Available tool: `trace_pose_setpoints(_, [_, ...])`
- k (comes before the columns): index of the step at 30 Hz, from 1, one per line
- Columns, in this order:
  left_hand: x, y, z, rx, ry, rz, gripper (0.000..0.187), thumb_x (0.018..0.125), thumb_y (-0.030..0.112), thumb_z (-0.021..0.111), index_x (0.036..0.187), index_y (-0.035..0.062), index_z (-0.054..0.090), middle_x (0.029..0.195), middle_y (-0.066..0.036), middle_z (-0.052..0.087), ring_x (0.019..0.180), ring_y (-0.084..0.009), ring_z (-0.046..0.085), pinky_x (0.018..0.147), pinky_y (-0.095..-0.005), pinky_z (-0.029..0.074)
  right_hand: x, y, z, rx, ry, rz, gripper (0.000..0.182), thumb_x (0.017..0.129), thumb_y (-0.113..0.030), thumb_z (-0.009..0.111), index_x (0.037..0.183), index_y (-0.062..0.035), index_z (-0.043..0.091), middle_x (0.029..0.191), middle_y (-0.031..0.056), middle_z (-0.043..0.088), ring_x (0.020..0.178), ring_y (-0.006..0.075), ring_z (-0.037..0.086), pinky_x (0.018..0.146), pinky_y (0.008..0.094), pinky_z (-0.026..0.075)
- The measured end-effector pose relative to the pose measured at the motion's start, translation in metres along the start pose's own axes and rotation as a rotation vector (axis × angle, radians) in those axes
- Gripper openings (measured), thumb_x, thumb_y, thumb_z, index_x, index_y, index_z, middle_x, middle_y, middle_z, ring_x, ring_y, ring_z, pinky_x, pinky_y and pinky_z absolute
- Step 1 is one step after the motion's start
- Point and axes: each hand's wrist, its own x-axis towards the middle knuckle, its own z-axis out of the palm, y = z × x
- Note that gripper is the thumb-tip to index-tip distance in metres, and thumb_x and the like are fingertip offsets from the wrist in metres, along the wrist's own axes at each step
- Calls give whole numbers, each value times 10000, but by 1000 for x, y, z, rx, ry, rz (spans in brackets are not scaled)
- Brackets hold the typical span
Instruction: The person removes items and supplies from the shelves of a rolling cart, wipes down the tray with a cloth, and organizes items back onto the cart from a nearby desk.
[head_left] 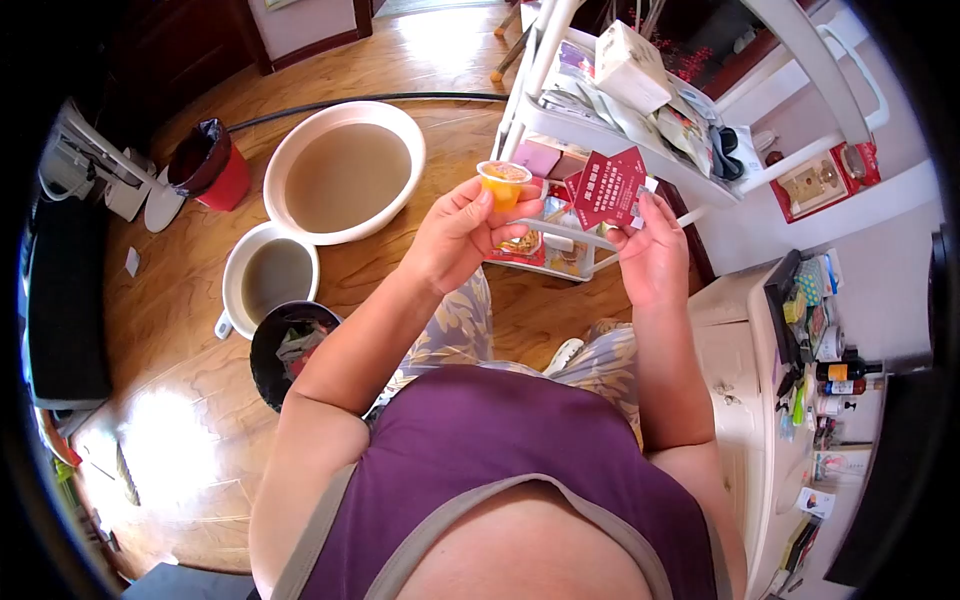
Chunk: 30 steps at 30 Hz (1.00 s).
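Two hands are raised over the lap, each pinching one thing. The left hand (462,232) grips one small orange jelly cup (503,182) between thumb and fingertips — upright, its rim facing up. Just to its right, the right hand (652,255) pinches one red packet (607,187) by a lower corner, standing on edge like a diamond. Beyond them stands one white rack (600,125). Far left on the wooden floor sit two white basins (345,170) of murky water, one black bin (290,350), one red bucket (213,163).

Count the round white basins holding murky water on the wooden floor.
2. The large round white plastic basin lies near the red bin; the smaller white basin sits just below it, beside the black bin.
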Motion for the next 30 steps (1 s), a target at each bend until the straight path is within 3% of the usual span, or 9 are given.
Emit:
trace_pose_setpoints(7, [-24, 8, -27, 12, 136, -50, 443, 917, 357, 486, 1204, 21, 469, 1118, -163, 583, 982, -231, 601, 830, -349, 480, 4, 19, 1, -63, 15, 82, 100, 881, -133, 558, 945, -59, 581, 907, 96, 652, 703, 214, 645, 560, 306, 532])
trace_pose_setpoints(11, [-91, 38, -80, 457, 445, -103, 445, 848, 268, 560, 1194, -3, 494, 1037, -103, 591, 906, -171, 575, 794, -303, 468, -1, 22, 3, -12, -38, 61, 108, 872, -99, 562, 957, -38, 588, 924, 89, 647, 740, 207, 644, 585, 318, 550])
trace_pose_setpoints(15, [-180, 87, -140, 764, 611, -326, 299, 802, 257, 523, 961, 8, 572, 785, -36, 578, 650, -93, 519, 561, -210, 418, -1, 25, 9, -121, -43, 61, 146, 876, -105, 562, 991, -22, 596, 917, 79, 645, 758, 159, 634, 591, 308, 550])
trace_pose_setpoints(18, [-233, 100, -177, 1011, 832, -711, 218, 777, 246, 566, 796, 29, 583, 611, -37, 522, 568, -73, 498, 496, -196, 371, -1, 28, 17, -212, -73, 49, 161, 874, -112, 570, 982, 3, 602, 883, 66, 646, 726, 141, 629, 586, 288, 549])
trace_pose_setpoints(19, [-246, 100, -187, 1139, 821, -905, 319, 741, 326, 616, 795, 11, 630, 618, -90, 575, 613, -116, 561, 554, -242, 438, -1, 29, 18, -212, -74, 52, 161, 874, -112, 570, 982, 3, 602, 883, 66, 646, 726, 141, 629, 586, 288, 549])
trace_pose_setpoints(21, [-280, 87, -218, 1585, 589, -928, 440, 711, 411, 634, 870, 2, 670, 767, -165, 646, 734, -226, 632, 686, -318, 488, 0, 32, 20, -255, -94, 49, 157, 876, -109, 567, 978, 4, 603, 875, 65, 645, 712, 129, 627, 577, 274, 550])
trace_pose_setpoints(22, [-257, 87, -186, 1860, 545, -1205, 556, 700, 453, 632, 1052, 22, 635, 972, -200, 635, 928, -314, 611, 835, -362, 461, 0, 33, 21, -256, -99, 52, 157, 876, -109, 567, 978, 4, 603, 875, 65, 645, 712, 129, 627, 577, 274, 550])
trace_pose_setpoints(25, [-217, 75, -167, 1889, 567, -702, 533, 769, 367, 604, 1136, -18, 563, 1106, -215, 583, 1017, -317, 569, 855, -380, 452, -1, 34, 24, -284, -100, 47, 144, 873, -107, 571, 957, 5, 604, 870, 72, 645, 712, 123, 627, 574, 265, 550])
trace_pose_setpoints(30, [-88, 38, -52, 906, 517, -304, 433, 869, 275, 574, 1183, -20, 530, 984, -79, 628, 850, -129, 601, 687, -251, 464, -9, 46, 37, -250, -45, 3, 138, 864, -84, 581, 985, -18, 575, 906, 84, 641, 735, 154, 636, 602, 293, 544])
